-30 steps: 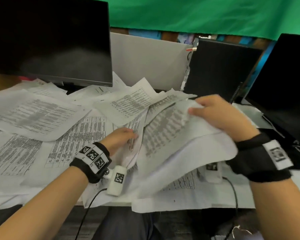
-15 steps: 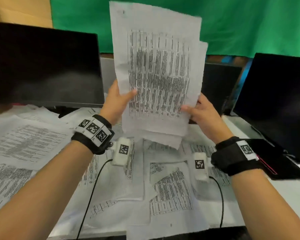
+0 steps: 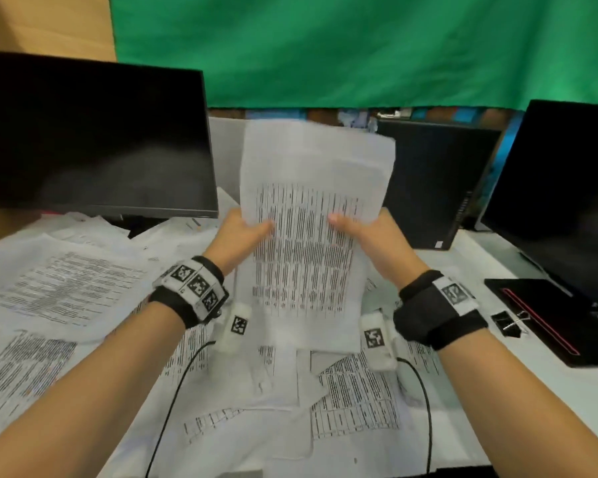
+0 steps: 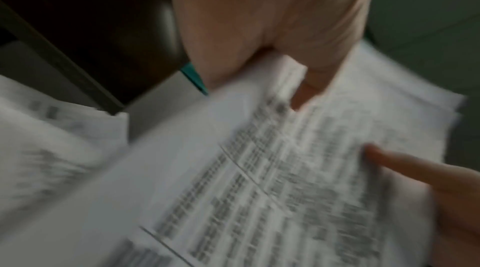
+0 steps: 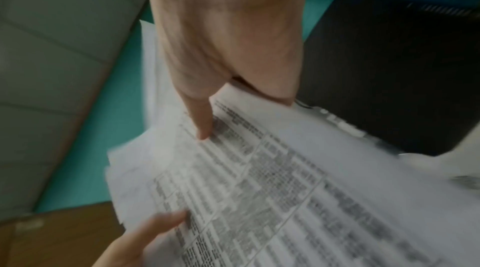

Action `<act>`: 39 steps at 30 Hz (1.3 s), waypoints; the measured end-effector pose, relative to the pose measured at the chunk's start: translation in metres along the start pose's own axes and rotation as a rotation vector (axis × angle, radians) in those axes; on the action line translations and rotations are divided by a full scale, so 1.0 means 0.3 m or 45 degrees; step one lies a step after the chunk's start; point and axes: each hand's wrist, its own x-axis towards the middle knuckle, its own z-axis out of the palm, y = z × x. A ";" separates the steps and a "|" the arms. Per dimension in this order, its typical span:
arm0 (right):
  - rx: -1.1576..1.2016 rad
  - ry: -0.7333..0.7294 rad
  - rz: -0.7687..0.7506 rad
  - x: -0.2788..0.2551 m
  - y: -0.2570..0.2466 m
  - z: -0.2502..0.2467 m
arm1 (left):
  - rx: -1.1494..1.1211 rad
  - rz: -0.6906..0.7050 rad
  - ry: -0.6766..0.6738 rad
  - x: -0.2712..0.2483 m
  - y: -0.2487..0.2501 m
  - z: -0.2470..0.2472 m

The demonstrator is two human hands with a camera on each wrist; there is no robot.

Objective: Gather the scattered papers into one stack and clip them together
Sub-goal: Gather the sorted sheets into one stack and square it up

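I hold a stack of printed papers upright over the desk, its lower edge near the sheets below. My left hand grips its left edge with the thumb on the front. On the right edge, my right hand grips the same way. The wrist views show the stack blurred, pinched by my left hand and right hand. Loose printed sheets lie scattered over the white desk. Black binder clips lie on the desk at the right.
A dark monitor stands at the back left, another monitor at the right, and a black computer case between them. A black pad with a red line lies on the right. Cables run from my wrists.
The stack, lifted off the desk a second ago, has come down from its raised height toward the desk. Both hands keep their hold on its side edges.
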 end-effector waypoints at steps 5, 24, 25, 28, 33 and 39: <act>0.132 0.172 -0.277 0.074 -0.136 0.026 | -0.126 0.383 0.266 0.082 0.117 -0.036; -0.644 0.131 0.932 0.237 0.500 -0.130 | 0.146 -0.528 -0.046 0.155 -0.466 -0.006; -0.643 0.098 0.937 0.249 0.505 -0.129 | 0.120 -0.552 -0.074 0.146 -0.476 0.006; -0.460 0.093 0.822 0.257 0.518 -0.137 | -0.115 -0.666 -0.037 0.138 -0.518 0.032; -0.597 0.410 0.348 0.238 0.602 -0.183 | -0.413 -0.797 0.060 0.153 -0.575 0.024; -0.221 0.524 0.167 0.224 0.505 -0.206 | -0.647 -0.810 -0.185 0.141 -0.563 0.013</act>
